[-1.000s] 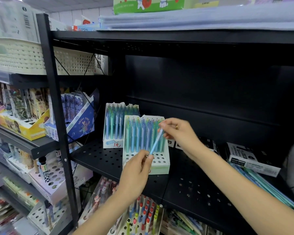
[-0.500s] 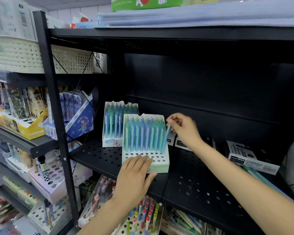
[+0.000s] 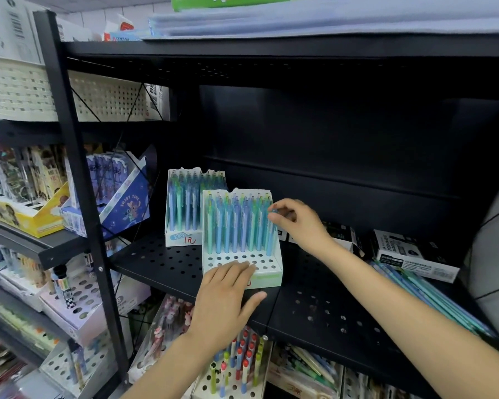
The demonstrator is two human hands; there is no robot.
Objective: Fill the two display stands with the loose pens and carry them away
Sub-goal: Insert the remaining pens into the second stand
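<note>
Since a moment ago the right hand [image 3: 296, 223] has carried its blue pen [image 3: 272, 230] across to the far right column of the front display stand [image 3: 267, 276] and now pinches the pen's top between thumb and fingertips, the barrel standing nearly upright in its hole. Meanwhile the left hand [image 3: 228, 292] has come down flat, fingers straight and holding nothing, pressing on the stand's perforated front deck to steady it. From the head view, that stand sits at the front edge of the black perforated shelf [image 3: 162, 259], its back rows full of blue and green pens and its front rows of holes still bare; the second stand [image 3: 182, 240] stands just behind and to the left, touching or nearly so, and looks fully stocked. More loose pens [image 3: 432, 298] lie in a heap on the shelf to the right, near some black marker boxes [image 3: 409, 254]. I'd judge the stands to be thin card, light and easily tipped when loaded, so best lifted by the base with both side walls supported; the pens are slim, smooth plastic and likely to slide.
</note>
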